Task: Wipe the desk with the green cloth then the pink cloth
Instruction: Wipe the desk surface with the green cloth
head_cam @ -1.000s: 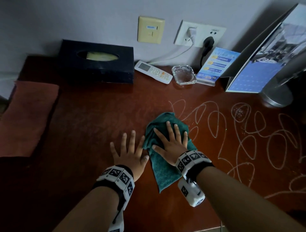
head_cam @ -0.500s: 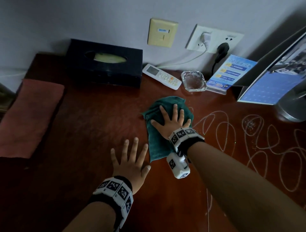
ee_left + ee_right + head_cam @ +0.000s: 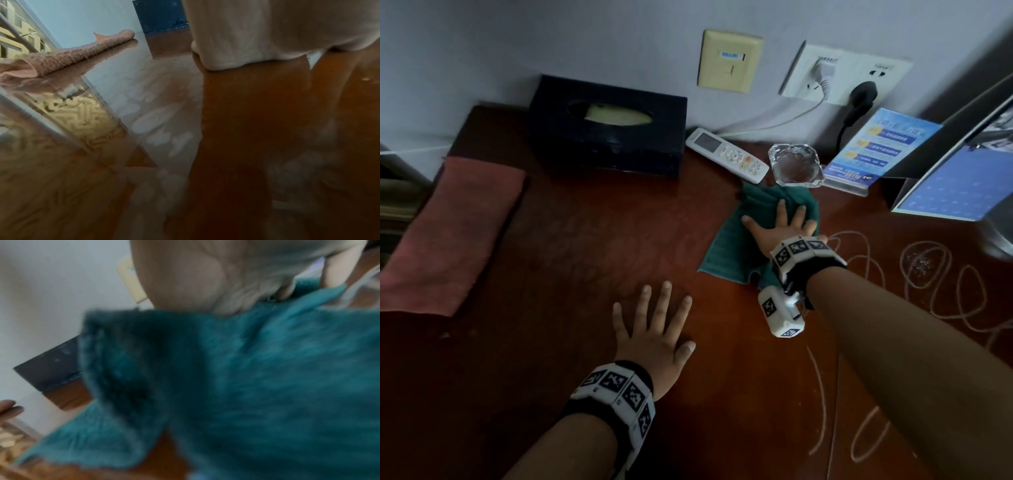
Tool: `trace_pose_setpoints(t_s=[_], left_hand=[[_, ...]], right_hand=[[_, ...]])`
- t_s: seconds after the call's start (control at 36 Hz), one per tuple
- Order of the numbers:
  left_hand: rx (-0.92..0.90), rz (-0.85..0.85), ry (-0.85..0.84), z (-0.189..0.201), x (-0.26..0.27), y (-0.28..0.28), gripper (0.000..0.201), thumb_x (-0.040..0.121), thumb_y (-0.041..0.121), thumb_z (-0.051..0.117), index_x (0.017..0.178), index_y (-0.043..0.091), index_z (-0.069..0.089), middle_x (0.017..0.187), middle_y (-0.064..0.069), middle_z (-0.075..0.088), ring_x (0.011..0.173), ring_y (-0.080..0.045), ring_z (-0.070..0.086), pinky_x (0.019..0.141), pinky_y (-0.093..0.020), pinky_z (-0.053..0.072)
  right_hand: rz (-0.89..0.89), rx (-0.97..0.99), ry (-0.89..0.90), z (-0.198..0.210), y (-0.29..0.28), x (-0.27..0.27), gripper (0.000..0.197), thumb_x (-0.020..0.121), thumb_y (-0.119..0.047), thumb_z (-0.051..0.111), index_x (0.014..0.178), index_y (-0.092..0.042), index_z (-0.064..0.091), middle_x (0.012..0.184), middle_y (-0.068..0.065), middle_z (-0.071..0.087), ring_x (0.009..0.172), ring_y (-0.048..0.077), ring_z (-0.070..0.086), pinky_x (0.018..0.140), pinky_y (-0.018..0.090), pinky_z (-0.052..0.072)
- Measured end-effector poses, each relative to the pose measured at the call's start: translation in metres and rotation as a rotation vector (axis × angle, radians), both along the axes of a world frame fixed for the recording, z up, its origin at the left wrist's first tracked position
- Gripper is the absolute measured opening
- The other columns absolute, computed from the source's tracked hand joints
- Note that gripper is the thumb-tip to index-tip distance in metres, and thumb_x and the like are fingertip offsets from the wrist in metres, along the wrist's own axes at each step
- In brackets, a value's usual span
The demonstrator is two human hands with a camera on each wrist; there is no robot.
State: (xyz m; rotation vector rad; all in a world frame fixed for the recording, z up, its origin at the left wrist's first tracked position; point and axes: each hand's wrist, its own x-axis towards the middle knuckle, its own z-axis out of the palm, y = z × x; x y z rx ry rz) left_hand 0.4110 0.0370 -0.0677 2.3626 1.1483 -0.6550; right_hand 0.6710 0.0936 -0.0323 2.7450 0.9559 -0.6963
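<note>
The green cloth (image 3: 732,240) lies crumpled on the dark wooden desk (image 3: 592,260), its far edge close to the glass ashtray. My right hand (image 3: 784,222) presses flat on it with fingers spread. Up close in the right wrist view the green cloth (image 3: 236,386) fills the picture under my palm. My left hand (image 3: 654,322) rests flat on bare desk, nearer to me and left of the cloth, fingers spread, holding nothing. The pink cloth (image 3: 448,233) lies folded along the desk's left edge; in the left wrist view the pink cloth (image 3: 68,55) is seen low across the surface.
A dark tissue box (image 3: 609,126), a white remote (image 3: 726,154), a glass ashtray (image 3: 796,164) and a blue leaflet stand (image 3: 876,150) line the back by the wall. A desk calendar (image 3: 962,185) stands at right. White chalk scribbles (image 3: 928,274) cover the desk's right part.
My right hand has pushed the green cloth away from me toward the ashtray and remote. The scribbles it passed over are gone. My left hand has stayed flat in place.
</note>
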Motion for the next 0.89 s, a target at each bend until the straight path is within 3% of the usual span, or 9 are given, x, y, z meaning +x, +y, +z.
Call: trace_pose_setpoints(t_s=[0.11,0.19,0.28,0.33,0.42,0.56,0.89], left_hand=[[-0.037,-0.002,0.035,0.004,0.003,0.002,0.062,0.057,0.063,-0.028,0.107,0.042,-0.059,0.122,0.006,-0.064,0.1,-0.019,-0.066,0.077,-0.054,-0.043],[-0.067,-0.021,0.057,0.009,0.003,0.003,0.063,0.057,0.063,-0.027,0.107,0.043,-0.059,0.123,0.006,-0.064,0.1,-0.019,-0.066,0.075,-0.053,-0.044],[-0.08,-0.013,0.062,0.011,0.003,0.003,0.063,0.057,0.063,-0.027,0.107,0.042,-0.059,0.122,0.006,-0.064,0.098,-0.019,-0.067,0.076,-0.054,-0.043],[-0.091,-0.002,0.067,0.012,0.003,0.004,0.063,0.057,0.063,-0.027,0.107,0.042,-0.059,0.122,0.006,-0.064,0.098,-0.019,-0.067,0.077,-0.054,-0.042],[-0.085,-0.003,0.083,0.014,0.002,0.003,0.062,0.062,0.064,-0.024,0.109,0.042,-0.058,0.122,0.006,-0.064,0.102,-0.02,-0.065,0.081,-0.056,-0.039],[-0.112,-0.002,0.116,0.019,0.005,0.002,0.061,0.094,0.06,0.007,0.126,0.041,-0.042,0.13,0.005,-0.057,0.119,-0.023,-0.05,0.1,-0.062,-0.024],[-0.118,-0.009,0.129,0.02,0.005,0.003,0.062,0.095,0.059,0.008,0.125,0.04,-0.043,0.127,0.005,-0.059,0.119,-0.023,-0.05,0.101,-0.062,-0.023]], right_hand=[[0.049,0.009,-0.053,0.01,-0.011,0.006,0.09,0.079,-0.084,0.018,0.152,-0.034,0.002,0.16,0.005,-0.003,0.145,0.03,0.005,0.112,0.053,0.008],[0.25,0.091,-0.166,0.008,-0.02,0.008,0.081,0.085,-0.076,0.025,0.152,-0.034,0.004,0.16,0.003,-0.005,0.144,0.03,0.006,0.112,0.052,0.009],[0.496,0.134,-0.134,-0.001,-0.021,0.013,0.076,0.086,-0.073,0.032,0.15,-0.042,0.005,0.159,-0.002,-0.016,0.146,0.024,-0.006,0.116,0.052,-0.002],[0.568,0.086,-0.069,-0.007,-0.019,0.017,0.077,0.084,-0.075,0.033,0.148,-0.048,0.002,0.157,-0.004,-0.024,0.145,0.022,-0.018,0.115,0.053,-0.009],[0.557,0.036,0.023,-0.016,-0.016,0.023,0.081,0.079,-0.08,0.035,0.144,-0.054,-0.005,0.155,-0.008,-0.027,0.143,0.021,-0.023,0.114,0.058,-0.009],[0.501,0.048,0.025,-0.024,-0.015,0.027,0.085,0.072,-0.086,0.033,0.142,-0.058,-0.006,0.155,-0.012,-0.026,0.144,0.019,-0.022,0.113,0.059,-0.008],[0.242,0.081,0.043,-0.023,-0.034,0.024,0.09,0.069,-0.09,0.03,0.144,-0.055,-0.005,0.155,-0.009,-0.028,0.144,0.022,-0.022,0.109,0.066,-0.008]])
